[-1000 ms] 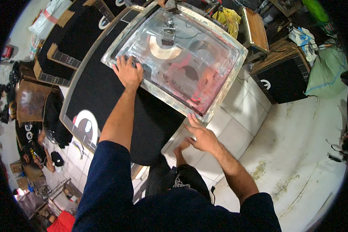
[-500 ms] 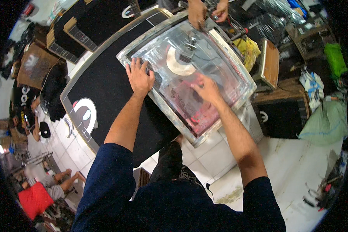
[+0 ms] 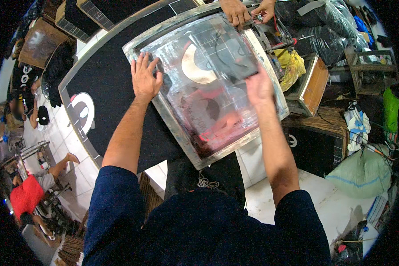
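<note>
A screen-printing frame with a worn rim lies tilted over a black printed sheet. Its mesh shows a pale curved shape and pink-red ink smears toward the near end. My left hand rests with fingers spread on the frame's left rim. Over the right part of the mesh is my right hand, smeared by motion, beside a dark grey patch. I cannot tell whether that patch is a held thing or a reflection. Another person's hands are at the frame's far edge.
Stacks of black printed boards stand at the far left. To the right are a wooden box, a yellow bag and a pale green sack. A person in red sits at the lower left.
My right hand has moved right and slightly away across the mesh. My left hand stays on the left rim. The view has shifted, and the dark patch on the mesh looks larger and farther right.
</note>
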`<state>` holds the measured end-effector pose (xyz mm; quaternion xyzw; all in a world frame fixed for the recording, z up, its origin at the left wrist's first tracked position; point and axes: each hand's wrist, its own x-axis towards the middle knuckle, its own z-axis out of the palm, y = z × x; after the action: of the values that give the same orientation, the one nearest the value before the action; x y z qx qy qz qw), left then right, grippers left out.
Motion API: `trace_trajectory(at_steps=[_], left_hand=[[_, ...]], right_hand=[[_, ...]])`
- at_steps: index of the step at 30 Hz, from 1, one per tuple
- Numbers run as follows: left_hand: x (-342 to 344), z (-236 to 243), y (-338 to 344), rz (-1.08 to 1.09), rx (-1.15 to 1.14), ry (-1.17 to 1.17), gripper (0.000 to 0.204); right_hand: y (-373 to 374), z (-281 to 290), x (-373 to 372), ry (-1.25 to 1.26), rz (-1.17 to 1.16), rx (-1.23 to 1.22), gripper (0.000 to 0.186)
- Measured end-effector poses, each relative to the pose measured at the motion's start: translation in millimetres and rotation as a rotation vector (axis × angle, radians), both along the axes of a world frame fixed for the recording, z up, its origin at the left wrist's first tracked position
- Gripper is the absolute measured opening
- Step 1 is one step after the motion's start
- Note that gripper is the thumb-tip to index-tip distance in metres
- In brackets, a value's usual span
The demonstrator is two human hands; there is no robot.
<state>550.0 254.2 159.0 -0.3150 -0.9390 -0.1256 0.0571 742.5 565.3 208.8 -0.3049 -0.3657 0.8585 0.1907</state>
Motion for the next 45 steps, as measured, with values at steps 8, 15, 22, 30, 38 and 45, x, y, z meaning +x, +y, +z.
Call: trace_trajectory(at_steps=[8,15,22,30,38,45], left_hand=[[17,7,10,0.315,0.043,0.206,0.064],[30,-12,11,0.423,0.001,0.337,0.047],[34,-12,-5,0.499,-0.233,-0.231,0.096],[23,9,4,0.525,-0.327,-0.479,0.128],[22,26,20,0.628,-0.345,-0.557,0.124],[30,27,31,0.678,-0.358,-0.5,0.119]], right_hand=[[162,53,62,-0.568,0.215,0.345,0.039],[212,9,24,-0.246,0.624,1.881,0.061],[214,14,12,0.017,1.22,1.83,0.083],[220,19,8,0.136,1.315,1.847,0.089],[216,2,24,0.218,1.25,1.986,0.076],[229,-2,29,0.038,1.005,1.731,0.079]])
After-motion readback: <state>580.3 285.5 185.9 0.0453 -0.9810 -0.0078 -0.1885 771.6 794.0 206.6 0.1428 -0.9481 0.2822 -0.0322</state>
